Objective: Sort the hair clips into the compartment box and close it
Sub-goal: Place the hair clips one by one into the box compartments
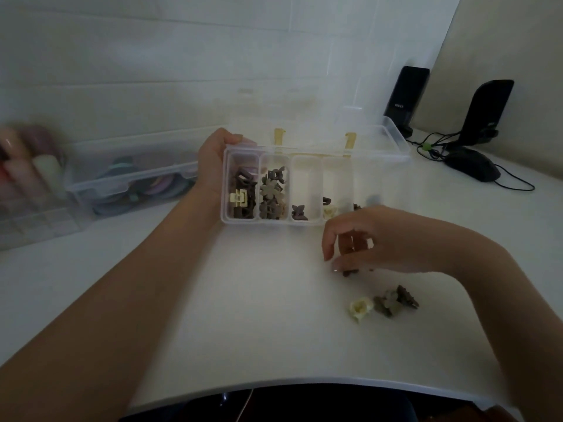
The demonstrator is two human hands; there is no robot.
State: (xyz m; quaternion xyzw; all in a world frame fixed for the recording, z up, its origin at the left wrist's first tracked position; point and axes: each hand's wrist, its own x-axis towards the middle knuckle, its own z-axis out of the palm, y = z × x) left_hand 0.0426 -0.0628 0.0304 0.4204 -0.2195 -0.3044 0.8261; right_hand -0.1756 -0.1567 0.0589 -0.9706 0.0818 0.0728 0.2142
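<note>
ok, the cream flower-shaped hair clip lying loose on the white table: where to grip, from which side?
Pinch the cream flower-shaped hair clip across its outer petals from above. It lies low on the white table, left side free, olive flower clip close on its right.

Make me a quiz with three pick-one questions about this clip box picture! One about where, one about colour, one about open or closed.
1. Where does the left hand hold the compartment box?
A. its left end
B. its right end
C. underneath

2. What colour is the flower clip lying loose on the table, left of the small pile?
A. red
B. cream
C. blue

3. The box lid is:
A. shut
B. open
C. missing

Answers: 1 A, fingers wrap the left end. 2 B, it looks pale cream. 3 B, the lid stands back and the compartments show.
</note>
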